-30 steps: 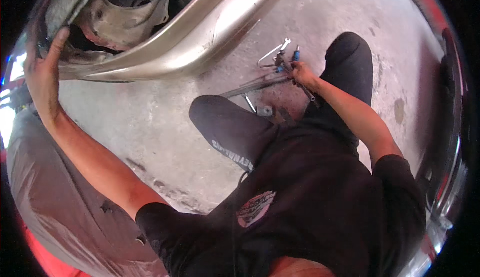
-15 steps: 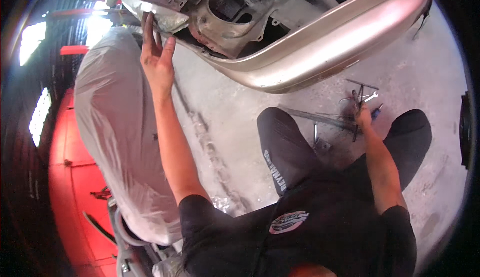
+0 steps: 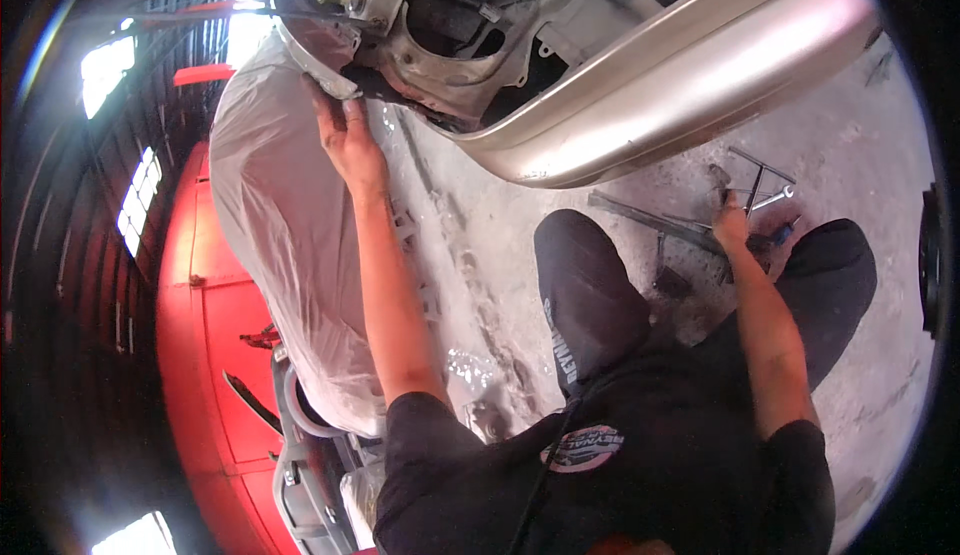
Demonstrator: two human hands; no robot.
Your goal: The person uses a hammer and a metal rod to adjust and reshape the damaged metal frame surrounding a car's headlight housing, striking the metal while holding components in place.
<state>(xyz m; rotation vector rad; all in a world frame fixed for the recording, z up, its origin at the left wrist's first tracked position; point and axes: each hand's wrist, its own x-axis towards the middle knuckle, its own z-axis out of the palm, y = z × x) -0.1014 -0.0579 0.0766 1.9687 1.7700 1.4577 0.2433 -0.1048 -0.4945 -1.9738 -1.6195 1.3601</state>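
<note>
Left hand (image 3: 350, 140) shifts since half a second ago: then fingers spread flat against the bodywork, now curled up onto the dark edge of the wheel arch (image 3: 325, 70) at far left, apparently bracing. Right hand (image 3: 730, 225) reaches down to the hand tools (image 3: 755, 190) on the concrete floor (image 3: 880, 285) at right (wrenches, a long bar), fingers bent onto them; whether it actually grips one I cannot tell. Silver bumper (image 3: 650, 95) hangs across the far side, plastic-covered seat (image 3: 270, 235) at left.
</note>
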